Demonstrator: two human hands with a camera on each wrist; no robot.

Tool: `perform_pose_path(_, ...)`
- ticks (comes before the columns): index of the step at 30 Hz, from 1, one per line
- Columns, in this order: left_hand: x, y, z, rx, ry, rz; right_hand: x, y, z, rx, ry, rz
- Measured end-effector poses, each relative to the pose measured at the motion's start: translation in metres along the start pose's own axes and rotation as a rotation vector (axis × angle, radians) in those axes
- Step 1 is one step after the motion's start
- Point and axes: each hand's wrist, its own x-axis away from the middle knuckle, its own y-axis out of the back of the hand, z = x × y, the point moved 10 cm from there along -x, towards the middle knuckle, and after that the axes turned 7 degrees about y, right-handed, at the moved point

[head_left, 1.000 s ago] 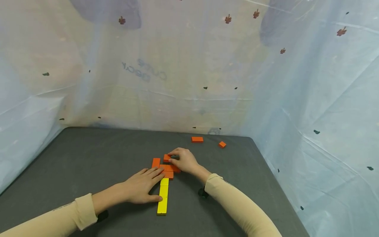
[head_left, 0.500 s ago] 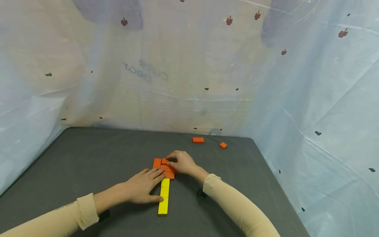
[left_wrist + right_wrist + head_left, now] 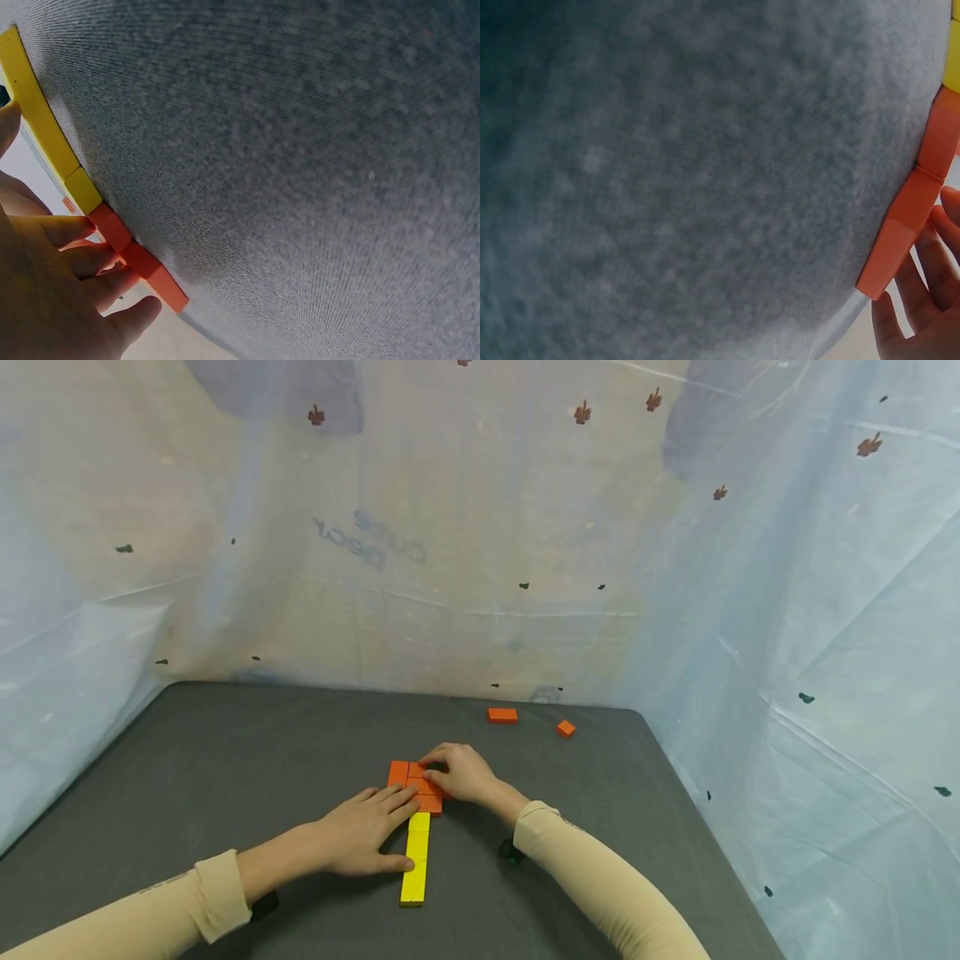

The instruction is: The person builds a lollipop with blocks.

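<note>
Several orange blocks point(image 3: 430, 804) lie flat and close together on the dark table, with a yellow strip of blocks point(image 3: 416, 877) running from them toward me. My left hand point(image 3: 356, 835) rests with extended fingers on the left side of the orange group, its thumb at the yellow strip's edge. Between thumb and index finger, my right hand point(image 3: 467, 774) pinches a small orange block point(image 3: 416, 769) at the group's far side, right beside an upright-lying orange block point(image 3: 398, 772). The right fingers partly cover the group's right end. In the right wrist view, fingers sit along an orange block point(image 3: 896, 240).
Farther back on the dark table point(image 3: 285, 735) lie a loose orange rectangular block point(image 3: 502, 716) and a smaller orange block point(image 3: 566, 728). A translucent plastic sheet point(image 3: 420, 635) hangs behind the table and along its sides.
My right hand has brought the small orange block left and toward me, closing its gap to the neighbouring orange blocks. The left hand has stayed in place on the group.
</note>
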Motion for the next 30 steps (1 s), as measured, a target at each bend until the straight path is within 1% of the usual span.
perform_pose_path(6,0.001,0.001,-0.001,-0.002,-0.012,-0.015,0.001,0.0,0.0,0.008,0.0,-0.003)
perform_pose_path(10,0.001,0.0,-0.001,-0.001,-0.009,-0.014,0.002,0.001,0.0,0.002,-0.003,-0.007)
perform_pose_path(14,0.001,0.0,-0.001,-0.003,-0.012,-0.016,0.004,0.003,-0.002,-0.029,0.004,-0.026)
perform_pose_path(16,0.001,0.0,-0.002,-0.003,-0.018,-0.018,0.007,0.007,-0.004,-0.063,0.004,-0.045)
perform_pose_path(21,0.001,0.001,-0.003,0.005,-0.02,-0.02,0.014,0.026,-0.013,-0.148,-0.014,-0.098)
perform_pose_path(24,0.001,0.001,-0.002,0.005,-0.013,-0.018,0.02,0.041,-0.022,-0.158,-0.015,-0.141)
perform_pose_path(27,0.001,0.001,-0.001,-0.001,-0.007,-0.017,0.026,0.055,-0.035,-0.152,-0.034,-0.186)
perform_pose_path(30,0.001,0.001,-0.001,0.002,-0.007,-0.016,0.033,0.066,-0.053,-0.151,-0.087,-0.223)
